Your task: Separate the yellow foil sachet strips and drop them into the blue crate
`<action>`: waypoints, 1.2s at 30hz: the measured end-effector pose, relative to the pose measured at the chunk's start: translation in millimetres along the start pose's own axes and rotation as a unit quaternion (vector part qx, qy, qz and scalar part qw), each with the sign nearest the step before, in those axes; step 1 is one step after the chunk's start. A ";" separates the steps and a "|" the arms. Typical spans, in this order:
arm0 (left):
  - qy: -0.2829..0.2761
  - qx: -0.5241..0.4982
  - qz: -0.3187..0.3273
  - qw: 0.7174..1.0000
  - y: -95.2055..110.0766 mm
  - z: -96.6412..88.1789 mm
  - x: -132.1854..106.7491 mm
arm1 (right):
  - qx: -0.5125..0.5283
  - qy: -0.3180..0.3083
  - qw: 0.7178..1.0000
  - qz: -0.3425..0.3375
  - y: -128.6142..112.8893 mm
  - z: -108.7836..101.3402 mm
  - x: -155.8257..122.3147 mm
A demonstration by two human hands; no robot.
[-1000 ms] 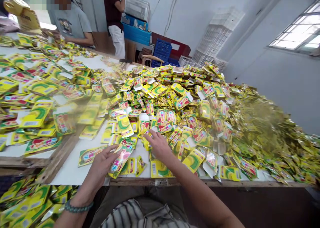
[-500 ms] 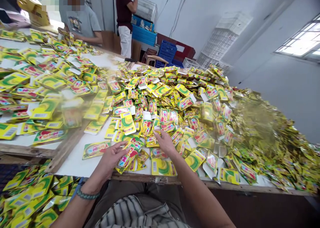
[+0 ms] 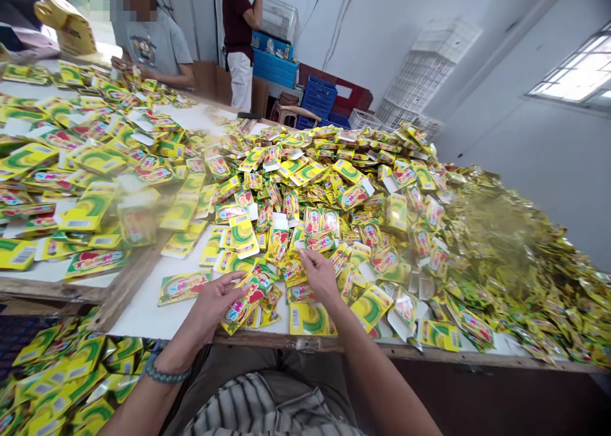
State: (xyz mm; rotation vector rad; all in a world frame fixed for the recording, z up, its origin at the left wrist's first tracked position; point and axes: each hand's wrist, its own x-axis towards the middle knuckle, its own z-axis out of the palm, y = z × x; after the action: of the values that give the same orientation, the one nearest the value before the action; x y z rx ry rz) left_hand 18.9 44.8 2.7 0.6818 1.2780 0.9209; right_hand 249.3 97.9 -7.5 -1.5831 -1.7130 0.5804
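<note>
Left hand [image 3: 214, 303]: you're gripping 1 printed carton [image 3: 254, 292], ideally uncrushed. Right hand [image 3: 321, 275]: you're pinching 1 yellow sachet [image 3: 293, 271], preferably lightly.

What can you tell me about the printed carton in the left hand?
The carton is flat and rectangular, apparently cardboard, printed yellow and green with red patches and multicoloured lettering. It slants, far end rightward, near the front edge of the white tabletop, in the grip of the left hand, which covers part of its left side. Its inside is hidden.
</note>
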 end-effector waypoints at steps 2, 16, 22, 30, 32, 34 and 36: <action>0.011 0.002 0.001 1.000 2.1 0.5 -1.5 | -0.068 0.028 0.995 -0.062 -1.0 -5.8 3.9; -0.057 -0.039 0.005 0.998 -0.7 8.0 -4.6 | -0.003 -0.039 0.976 -0.215 -47.1 12.1 -6.7; -0.093 -0.021 0.020 0.995 -3.5 5.7 -6.6 | 0.010 -0.127 0.969 -0.210 -47.3 15.1 -13.8; -0.081 -0.051 -0.013 0.995 -0.8 9.6 -3.8 | 0.065 -0.078 0.991 -0.086 -59.8 12.5 -18.1; -0.084 -0.061 -0.026 0.994 -1.2 7.2 -4.3 | 0.065 -0.132 0.987 -0.071 -57.9 1.5 -17.4; -0.089 -0.058 -0.032 0.994 -1.3 6.3 -4.7 | 0.046 -0.144 0.985 -0.077 -55.1 -7.2 -17.8; -0.091 -0.050 -0.033 0.994 -1.0 7.5 -4.4 | 0.026 -0.114 0.988 -0.097 -53.2 -9.5 -20.2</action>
State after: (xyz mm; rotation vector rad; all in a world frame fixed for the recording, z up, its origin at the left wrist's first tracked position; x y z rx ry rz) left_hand 26.3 41.0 5.4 0.6267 1.0799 0.8422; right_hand 221.4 69.1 34.1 -1.3361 -1.9764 0.7235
